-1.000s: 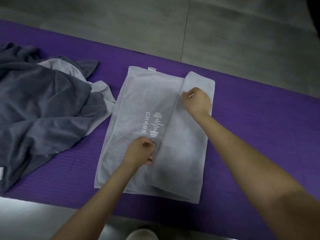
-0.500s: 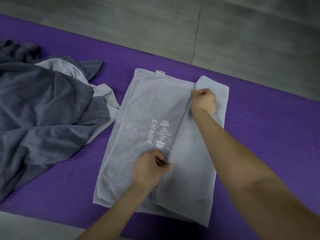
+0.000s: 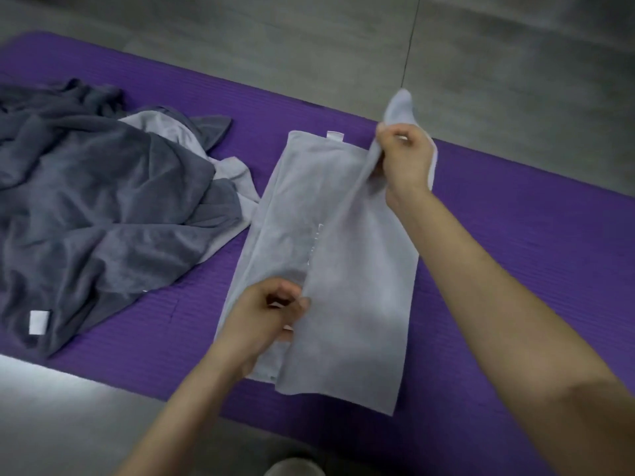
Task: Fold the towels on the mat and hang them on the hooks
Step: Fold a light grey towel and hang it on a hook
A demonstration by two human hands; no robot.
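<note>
Both hands, L + R, pinch grey towel flap.

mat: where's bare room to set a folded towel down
Biggest bare patch: mat right of the light towel, partly under the right forearm. A narrower wedge lies between the dark pile and that towel, toward the near edge. Crowded: left end under the pile, middle under the towel, left hand and right hand.

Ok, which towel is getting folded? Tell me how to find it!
Find the long purple mat on the grey floor. At its left lies a crumpled heap of dark towels; right of that is the light grey towel. It alone lies flat, with the left hand and right hand pinching its flap.
</note>
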